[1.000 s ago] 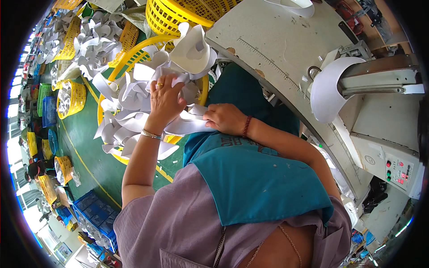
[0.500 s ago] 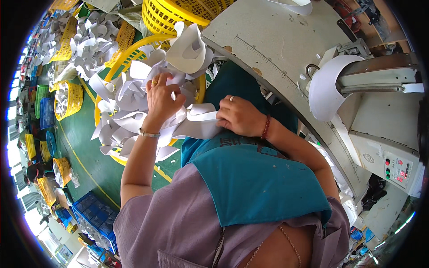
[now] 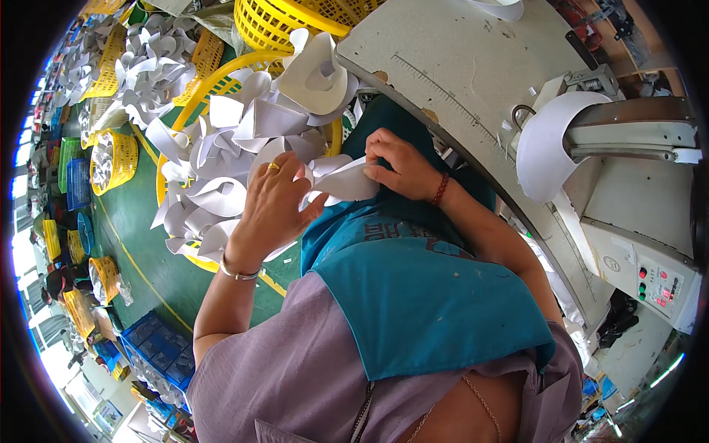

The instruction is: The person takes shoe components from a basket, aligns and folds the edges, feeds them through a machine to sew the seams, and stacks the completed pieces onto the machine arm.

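Observation:
A white curved piece of thin sheet material is stretched between my two hands above my lap. The thumb and fingers of my right hand pinch its right end. My left hand bends its fingers and thumb around the left end, where the fingertips partly hide the contact. Just beyond the left hand, a heap of similar white curved pieces fills a yellow basket over its rim.
A worktable with a ruled scale curves along my right side. On it a machine arm carries a white band, beside a control box. Another yellow basket stands ahead; more baskets and a blue crate are left.
The white piece has been lifted and turned between my hands. My right hand has risen slightly and shifted right; the left has come nearer, off the heap.

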`<state>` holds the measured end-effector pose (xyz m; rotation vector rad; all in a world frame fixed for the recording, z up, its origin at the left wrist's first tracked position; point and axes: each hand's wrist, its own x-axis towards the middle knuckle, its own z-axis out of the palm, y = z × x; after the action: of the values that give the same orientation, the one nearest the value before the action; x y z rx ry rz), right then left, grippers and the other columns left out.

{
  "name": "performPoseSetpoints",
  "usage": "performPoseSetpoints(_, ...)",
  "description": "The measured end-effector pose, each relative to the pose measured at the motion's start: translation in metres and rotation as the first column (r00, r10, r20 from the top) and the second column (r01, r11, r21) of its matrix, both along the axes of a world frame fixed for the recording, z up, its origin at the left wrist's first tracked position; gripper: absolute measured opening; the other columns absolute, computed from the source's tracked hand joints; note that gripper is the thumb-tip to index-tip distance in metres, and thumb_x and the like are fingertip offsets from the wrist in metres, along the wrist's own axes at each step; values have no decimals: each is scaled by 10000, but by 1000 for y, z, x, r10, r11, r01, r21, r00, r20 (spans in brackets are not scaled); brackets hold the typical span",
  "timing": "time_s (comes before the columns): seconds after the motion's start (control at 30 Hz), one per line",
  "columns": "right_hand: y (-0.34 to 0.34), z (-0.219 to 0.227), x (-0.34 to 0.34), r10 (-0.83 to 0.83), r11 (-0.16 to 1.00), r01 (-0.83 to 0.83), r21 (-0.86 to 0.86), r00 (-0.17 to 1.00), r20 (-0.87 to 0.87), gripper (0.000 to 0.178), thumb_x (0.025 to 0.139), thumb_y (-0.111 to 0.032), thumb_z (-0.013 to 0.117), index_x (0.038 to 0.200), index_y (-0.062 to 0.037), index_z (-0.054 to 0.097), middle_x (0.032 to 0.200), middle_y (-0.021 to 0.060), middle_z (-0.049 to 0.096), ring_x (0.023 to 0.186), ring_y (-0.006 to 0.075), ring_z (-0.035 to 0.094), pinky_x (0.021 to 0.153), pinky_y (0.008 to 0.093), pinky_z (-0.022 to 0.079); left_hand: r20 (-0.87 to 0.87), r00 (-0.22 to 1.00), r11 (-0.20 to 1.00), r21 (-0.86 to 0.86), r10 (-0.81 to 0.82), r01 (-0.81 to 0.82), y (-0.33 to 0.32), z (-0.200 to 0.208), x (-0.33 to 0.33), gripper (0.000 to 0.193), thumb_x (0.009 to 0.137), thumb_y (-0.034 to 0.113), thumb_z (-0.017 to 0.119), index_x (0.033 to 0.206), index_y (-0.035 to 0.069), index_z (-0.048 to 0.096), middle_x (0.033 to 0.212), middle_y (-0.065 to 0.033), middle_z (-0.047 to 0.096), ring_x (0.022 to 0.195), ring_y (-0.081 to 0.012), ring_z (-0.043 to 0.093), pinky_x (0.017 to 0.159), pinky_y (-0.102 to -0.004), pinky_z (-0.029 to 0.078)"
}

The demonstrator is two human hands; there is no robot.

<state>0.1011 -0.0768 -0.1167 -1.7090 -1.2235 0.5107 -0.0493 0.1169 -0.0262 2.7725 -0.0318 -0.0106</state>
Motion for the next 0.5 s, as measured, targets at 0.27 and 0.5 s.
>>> performPoseSetpoints(0.27,-11,-26,5,-21,1000,21,-13,999,41,133,788,-143,619,813,-29,555,890,94,533,789,245,561,713,319,460,-288,958,587,-778,-14,-225,47,2,9,94,856,71,568,867,-7,620,888,-93,591,911,-221,556,798,-331,427)
performPoseSetpoints(0.5,-19,-40,0,-57,992,42,-121,991,-118,165,805,-179,628,807,-34,550,851,92,543,783,255,568,687,336,458,-316,949,878,-460,-20,-134,37,9,8,145,784,141,646,815,13,585,796,-88,608,756,-228,588,710,-341,448)
